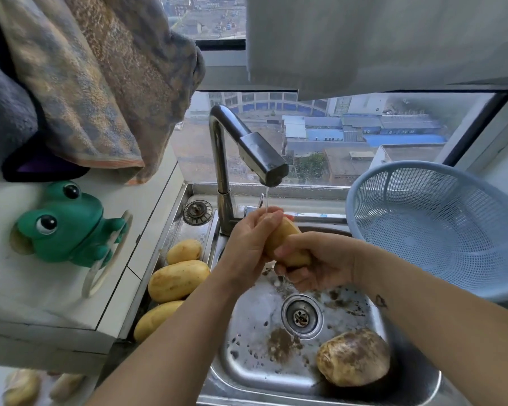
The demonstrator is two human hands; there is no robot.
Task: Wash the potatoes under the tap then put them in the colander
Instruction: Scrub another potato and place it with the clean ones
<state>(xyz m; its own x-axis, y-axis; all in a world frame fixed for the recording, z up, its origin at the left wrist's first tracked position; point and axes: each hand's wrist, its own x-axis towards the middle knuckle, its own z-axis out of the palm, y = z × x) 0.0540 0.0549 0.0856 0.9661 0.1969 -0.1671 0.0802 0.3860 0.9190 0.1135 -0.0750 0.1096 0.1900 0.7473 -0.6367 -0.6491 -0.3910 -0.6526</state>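
Both my hands hold one yellow potato (285, 240) over the steel sink (247, 332), under a thin stream from the tap (261, 158). My left hand (251, 238) wraps its upper end, where the water falls. My right hand (314, 260) grips its lower end. Three clean-looking potatoes (178, 279) lie on the sink's left ledge. A larger, dirt-covered potato (354, 357) sits in the basin's near right corner. The pale blue colander (440, 227) stands tilted at the sink's right, with nothing visible inside.
Dirt specks lie around the drain (302, 316). A green frog holder (65, 225) sits on the white counter at left, and towels (94, 83) hang above it. A window runs behind the tap. More blurred potatoes (22, 386) show at bottom left.
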